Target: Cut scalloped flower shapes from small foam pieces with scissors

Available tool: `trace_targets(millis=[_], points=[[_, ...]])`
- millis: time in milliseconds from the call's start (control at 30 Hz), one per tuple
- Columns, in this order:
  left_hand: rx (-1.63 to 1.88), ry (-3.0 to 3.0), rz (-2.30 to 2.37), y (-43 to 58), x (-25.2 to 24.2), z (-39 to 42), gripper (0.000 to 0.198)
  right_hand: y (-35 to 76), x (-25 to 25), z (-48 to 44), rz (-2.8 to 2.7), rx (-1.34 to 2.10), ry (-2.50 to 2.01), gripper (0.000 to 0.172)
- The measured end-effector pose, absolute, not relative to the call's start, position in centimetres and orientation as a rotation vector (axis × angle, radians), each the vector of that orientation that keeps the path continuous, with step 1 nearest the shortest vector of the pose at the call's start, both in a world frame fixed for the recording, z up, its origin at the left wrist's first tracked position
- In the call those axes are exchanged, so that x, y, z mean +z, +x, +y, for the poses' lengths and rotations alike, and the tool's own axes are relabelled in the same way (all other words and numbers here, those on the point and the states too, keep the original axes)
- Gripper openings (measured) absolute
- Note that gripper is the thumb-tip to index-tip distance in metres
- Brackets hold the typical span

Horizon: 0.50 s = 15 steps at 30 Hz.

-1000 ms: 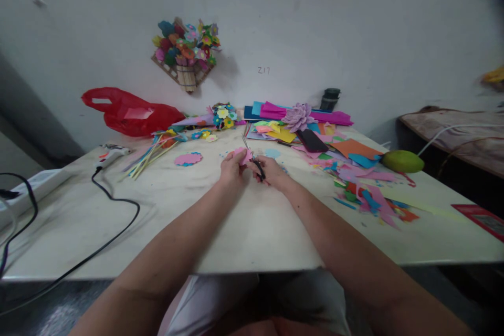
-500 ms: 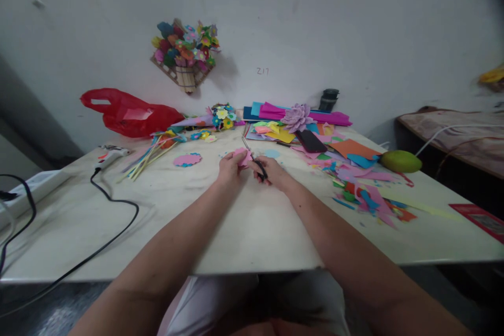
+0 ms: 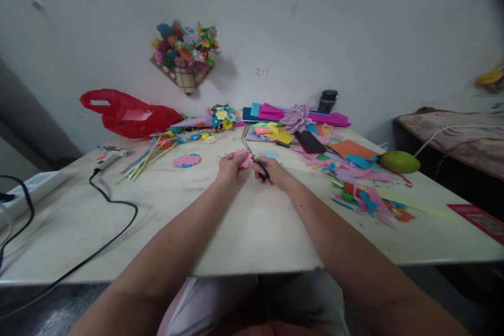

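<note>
White tabletop (image 3: 252, 236) spans the lower frame. At frame centre, the left hand (image 3: 229, 169) pinches a pink, scalloped flat piece (image 3: 244, 159) between thumb and fingers; just beside, the right hand (image 3: 272, 172) curls closed around black-handled metal scissors (image 3: 263, 169). Left of centre lies a round pink-and-blue scalloped piece (image 3: 186, 160); farther, upper left, multicoloured flowers (image 3: 187, 44) hang on the grey-white wall (image 3: 315, 21).

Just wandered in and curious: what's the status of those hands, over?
Left hand: gripping pink scalloped piece. Right hand: holding scissors, blades pointing forward. Coloured scraps: off right, clear of both hands.
</note>
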State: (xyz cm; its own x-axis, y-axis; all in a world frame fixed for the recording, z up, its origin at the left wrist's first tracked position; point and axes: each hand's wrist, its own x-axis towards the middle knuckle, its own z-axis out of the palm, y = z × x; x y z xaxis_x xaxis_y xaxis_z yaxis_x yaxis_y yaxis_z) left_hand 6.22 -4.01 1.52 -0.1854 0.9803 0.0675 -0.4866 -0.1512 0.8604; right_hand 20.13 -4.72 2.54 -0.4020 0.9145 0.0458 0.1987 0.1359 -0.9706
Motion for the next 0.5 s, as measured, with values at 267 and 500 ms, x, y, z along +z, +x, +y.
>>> trace_targets(millis=[267,500], points=[[1.608,0.82,0.868,6.2,1.58,-4.09,0.027,20.17,2.33,-4.48,-1.707,1.331,-1.079,0.024],[1.605,0.809,0.878,6.15,1.56,-4.04,0.027,20.04,2.29,-4.38,-1.69,1.328,-1.101,0.024]])
